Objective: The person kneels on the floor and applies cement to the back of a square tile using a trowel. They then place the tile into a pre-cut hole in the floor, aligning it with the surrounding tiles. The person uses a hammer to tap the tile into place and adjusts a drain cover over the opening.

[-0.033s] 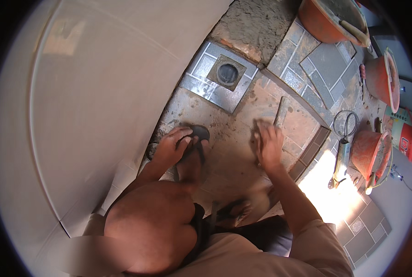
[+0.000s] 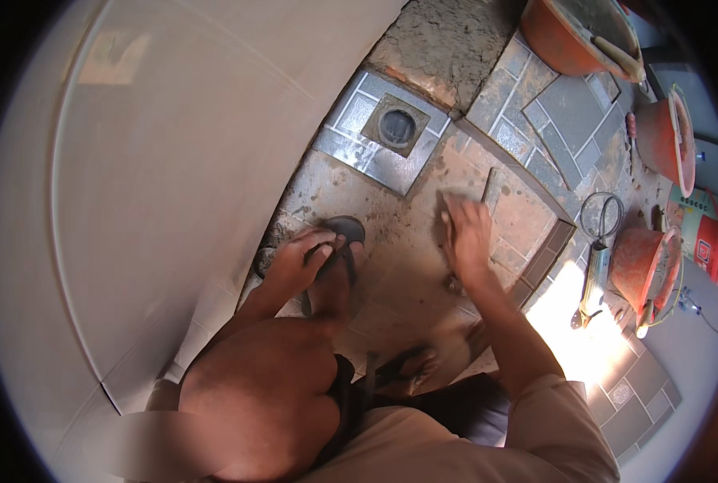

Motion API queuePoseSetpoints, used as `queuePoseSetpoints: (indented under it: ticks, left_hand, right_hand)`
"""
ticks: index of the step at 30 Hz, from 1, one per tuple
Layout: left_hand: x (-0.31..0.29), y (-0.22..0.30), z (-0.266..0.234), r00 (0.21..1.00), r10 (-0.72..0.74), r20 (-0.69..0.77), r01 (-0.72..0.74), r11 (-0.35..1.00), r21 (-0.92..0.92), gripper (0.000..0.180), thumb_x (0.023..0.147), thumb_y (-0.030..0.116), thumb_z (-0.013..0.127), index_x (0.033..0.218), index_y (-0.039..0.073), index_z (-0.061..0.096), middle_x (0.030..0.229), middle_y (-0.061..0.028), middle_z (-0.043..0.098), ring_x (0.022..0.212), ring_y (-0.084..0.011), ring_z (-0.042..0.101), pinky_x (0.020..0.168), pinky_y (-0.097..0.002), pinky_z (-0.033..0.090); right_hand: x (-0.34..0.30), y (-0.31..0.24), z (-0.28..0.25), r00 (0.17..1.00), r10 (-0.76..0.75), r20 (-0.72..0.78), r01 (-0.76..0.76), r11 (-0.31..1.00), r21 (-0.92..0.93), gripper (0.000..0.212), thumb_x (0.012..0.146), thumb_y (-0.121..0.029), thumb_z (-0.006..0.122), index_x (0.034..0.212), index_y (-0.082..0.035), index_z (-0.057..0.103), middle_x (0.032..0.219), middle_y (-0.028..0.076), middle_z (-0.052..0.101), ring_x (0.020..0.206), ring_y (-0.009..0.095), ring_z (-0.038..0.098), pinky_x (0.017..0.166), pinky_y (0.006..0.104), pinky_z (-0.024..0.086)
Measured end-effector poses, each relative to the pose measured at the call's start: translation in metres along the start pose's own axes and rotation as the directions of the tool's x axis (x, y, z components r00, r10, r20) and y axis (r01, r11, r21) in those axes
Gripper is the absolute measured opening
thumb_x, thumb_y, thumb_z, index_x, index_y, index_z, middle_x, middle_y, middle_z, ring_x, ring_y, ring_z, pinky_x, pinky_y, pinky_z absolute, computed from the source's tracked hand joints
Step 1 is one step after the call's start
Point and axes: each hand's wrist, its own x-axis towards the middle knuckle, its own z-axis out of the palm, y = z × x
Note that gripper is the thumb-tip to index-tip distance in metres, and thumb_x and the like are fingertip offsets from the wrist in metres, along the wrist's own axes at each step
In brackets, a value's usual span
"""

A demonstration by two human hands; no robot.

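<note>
My right hand point(image 2: 470, 233) is over the dusty mortar-coloured floor point(image 2: 411, 266), fingers stretched out and slightly blurred, with nothing visible in it. Just beyond its fingertips lies a narrow flat strip point(image 2: 491, 187). Loosely bent, with a gap between thumb and fingers, my left hand point(image 2: 298, 258) hangs beside my sandaled foot point(image 2: 347, 233); I see nothing held in it. Farther ahead, a grey patterned floor tile point(image 2: 347, 157) is set against the wall. It surrounds a square frame with a round drain opening point(image 2: 397, 128).
The large beige wall point(image 2: 174, 177) rises close on my left. Rough mortar point(image 2: 447, 44) lies beyond the drain tile. On the right are a raised tiled edge point(image 2: 528, 173), a loose tile point(image 2: 572, 121), an orange basin point(image 2: 564, 36), red buckets point(image 2: 656, 145) and an angle grinder point(image 2: 594, 282) with a coiled cable.
My right hand has shifted slightly forward over the floor. My left hand's fingers have curled a little more and stay beside the foot.
</note>
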Motion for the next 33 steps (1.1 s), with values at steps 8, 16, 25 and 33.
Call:
queuePoseSetpoints:
  ticks: [8, 16, 25, 33]
  left_hand:
    - [-0.080, -0.024, 0.014, 0.982, 0.036, 0.187, -0.013, 0.992, -0.125, 0.037, 0.100, 0.014, 0.071, 0.136, 0.003, 0.072, 0.144, -0.0176, 0.068, 0.152, -0.0372, 0.049, 0.126, -0.0457, 0.037]
    - [-0.085, -0.048, 0.021, 0.961, 0.127, 0.245, -0.100, 0.988, -0.120, 0.042, 0.099, 0.018, 0.072, 0.138, 0.004, 0.070, 0.150, -0.0156, 0.063, 0.159, -0.0379, 0.039, 0.129, -0.0472, 0.033]
    - [-0.089, -0.048, 0.023, 0.971, 0.133, 0.199, -0.115, 0.988, -0.102, 0.040, 0.097, 0.015, 0.073, 0.136, 0.003, 0.071, 0.148, -0.0140, 0.063, 0.151, -0.0328, 0.048, 0.129, -0.0452, 0.034]
    - [-0.086, -0.045, 0.025, 0.965, 0.147, 0.216, -0.123, 0.985, -0.121, 0.037, 0.098, 0.011, 0.072, 0.134, 0.003, 0.072, 0.146, -0.0144, 0.064, 0.149, -0.0318, 0.050, 0.131, -0.0466, 0.030]
  right_hand:
    - [0.170, 0.002, 0.037, 0.966, -0.119, 0.232, 0.184, 0.941, -0.285, 0.036, 0.104, -0.016, 0.055, 0.135, -0.013, 0.074, 0.136, 0.006, 0.063, 0.130, 0.032, 0.054, 0.107, 0.0450, 0.048]
    - [0.158, 0.008, 0.051, 0.926, -0.195, 0.323, 0.317, 0.865, -0.388, 0.037, 0.103, -0.015, 0.055, 0.134, -0.014, 0.075, 0.136, 0.003, 0.062, 0.130, 0.029, 0.053, 0.109, 0.0430, 0.046]
    - [0.149, -0.040, 0.091, 0.995, 0.086, -0.051, -0.072, 0.972, 0.223, 0.038, 0.103, -0.002, 0.060, 0.139, 0.001, 0.069, 0.136, 0.020, 0.069, 0.127, 0.040, 0.056, 0.115, 0.0464, 0.045]
    - [0.190, -0.060, 0.124, 0.916, 0.332, -0.226, -0.261, 0.920, 0.293, 0.044, 0.099, 0.001, 0.057, 0.141, 0.011, 0.064, 0.134, 0.027, 0.068, 0.130, 0.043, 0.055, 0.117, 0.0460, 0.046]
